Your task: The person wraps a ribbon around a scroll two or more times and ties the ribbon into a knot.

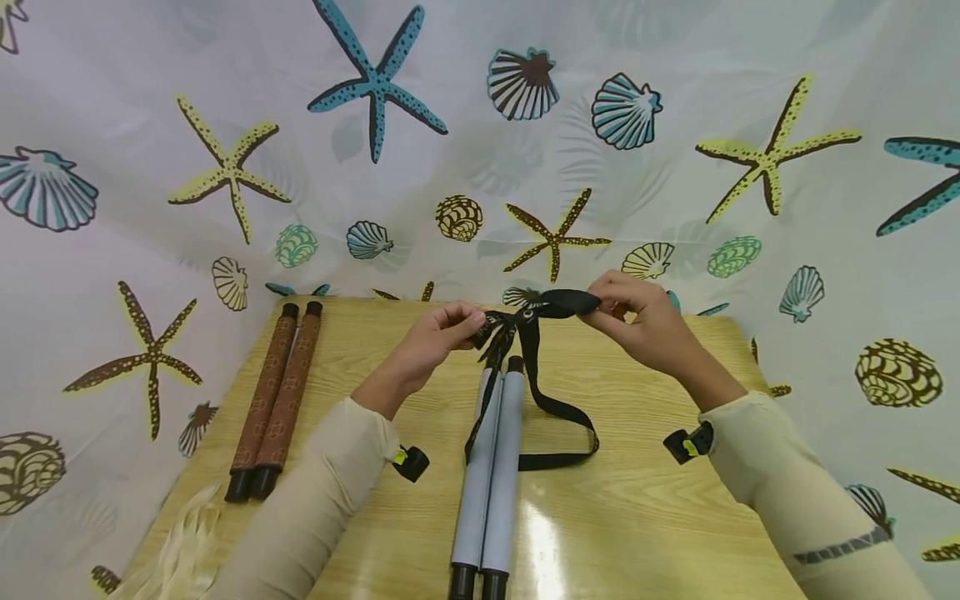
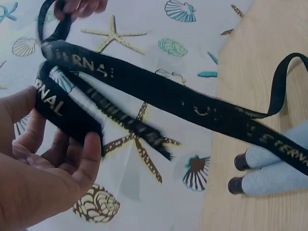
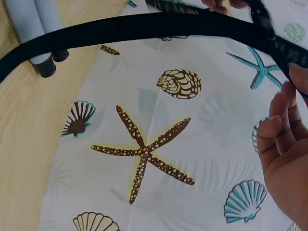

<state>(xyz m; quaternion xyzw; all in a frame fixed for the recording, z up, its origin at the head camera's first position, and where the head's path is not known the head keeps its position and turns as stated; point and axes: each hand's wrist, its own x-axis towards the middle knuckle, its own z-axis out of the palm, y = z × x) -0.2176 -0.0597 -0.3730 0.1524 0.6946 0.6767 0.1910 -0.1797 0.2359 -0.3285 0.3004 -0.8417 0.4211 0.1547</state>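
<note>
Both hands hold a black ribbon with pale lettering above the far part of the table; it is looped and crossed between them. The left hand pinches a folded loop on the left; in the left wrist view this hand has thumb and fingers around the lettered band. Another loop on the right is pinched by the right hand, also seen in the right wrist view. Below the hands lie two light-blue rolls with dark ends, side by side, the ribbon hanging down around them.
Two brown patterned rolls with black ends lie at the left of the wooden table. Cream ribbons are heaped at the near left edge. A white cloth printed with starfish and shells surrounds the table.
</note>
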